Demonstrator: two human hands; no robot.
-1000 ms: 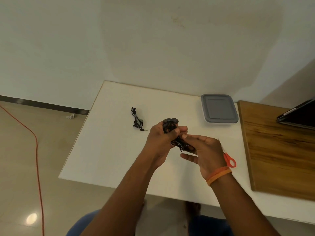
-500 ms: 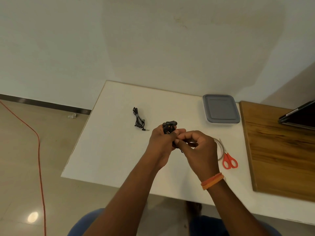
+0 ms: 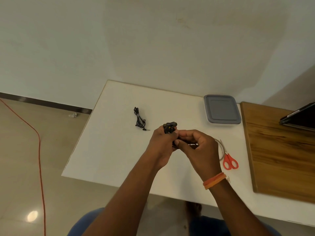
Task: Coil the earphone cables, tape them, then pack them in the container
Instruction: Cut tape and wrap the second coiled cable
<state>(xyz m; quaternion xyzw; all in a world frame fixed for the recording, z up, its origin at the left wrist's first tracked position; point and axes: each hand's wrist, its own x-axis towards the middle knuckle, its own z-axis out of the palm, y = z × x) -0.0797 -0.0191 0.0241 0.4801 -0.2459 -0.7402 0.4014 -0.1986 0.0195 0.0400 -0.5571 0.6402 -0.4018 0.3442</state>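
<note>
Earphone cable (image 3: 170, 127): we are bunching it in our left hand (image 3: 162, 142) while right fingers (image 3: 185, 136) are pinching its loops, keeping the coil together.

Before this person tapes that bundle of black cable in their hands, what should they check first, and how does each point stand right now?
1. Earphone cable gripped by both the left hand and right hand: ok.
2. Coil fully wound, no loose end: cannot tell, fingers hide it.
3. Tape roll within reach beside the right hand: ok.
4. Scissors at hand: ok.
5. Container open for packing: not ok, lid is on.
6. Other coiled earphone out of the way on the table: ok.
</note>
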